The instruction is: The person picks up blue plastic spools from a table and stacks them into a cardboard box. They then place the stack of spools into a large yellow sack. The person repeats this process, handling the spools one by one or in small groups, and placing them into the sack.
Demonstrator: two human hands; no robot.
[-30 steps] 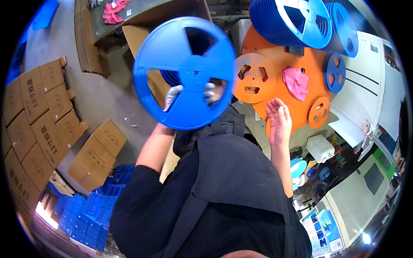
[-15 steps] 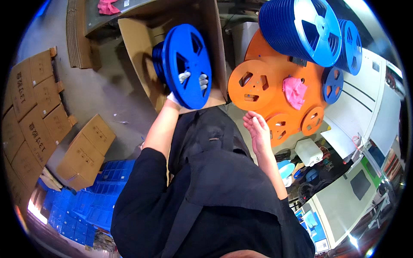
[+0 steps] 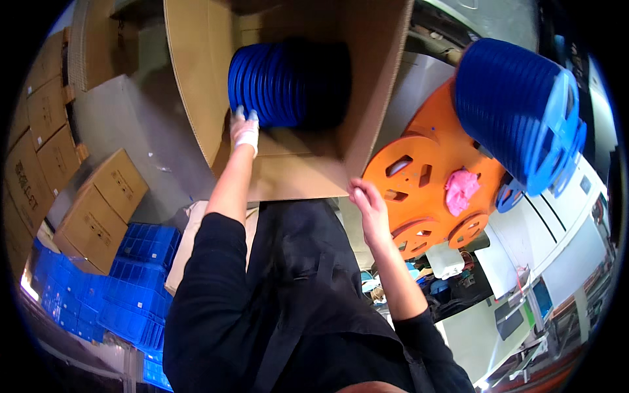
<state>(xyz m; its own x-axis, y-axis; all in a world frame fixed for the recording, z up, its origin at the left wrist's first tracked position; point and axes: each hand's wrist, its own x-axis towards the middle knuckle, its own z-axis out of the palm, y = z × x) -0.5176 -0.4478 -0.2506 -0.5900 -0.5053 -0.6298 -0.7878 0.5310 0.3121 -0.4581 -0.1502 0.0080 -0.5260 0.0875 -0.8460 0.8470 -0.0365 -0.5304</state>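
Note:
A row of blue plastic reels (image 3: pixel 265 85) stands on edge, packed side by side inside an open cardboard box (image 3: pixel 301 187). My left hand (image 3: pixel 244 130), in a whitish glove, reaches into the box. Its fingers are stretched apart at the lower rim of the reels at the row's left end. At the box's near right corner is my bare right hand (image 3: pixel 368 206), its fingers curled in and closed on the cardboard edge. The far right end of the row lies in shadow.
Right of the box stands an orange round-edged stand with discs (image 3: pixel 413 170), bearing a pink cloth (image 3: pixel 462 191) and a long stack of blue reels (image 3: pixel 511 108). Brown cartons (image 3: pixel 105 209) and blue crates (image 3: pixel 137 281) are at left. A white cabinet (image 3: pixel 544 216) is at right.
The blue reel that my left hand held now stands in the row inside the box, and that hand is off its hub. My right hand has moved left to the box's corner. The view has shifted.

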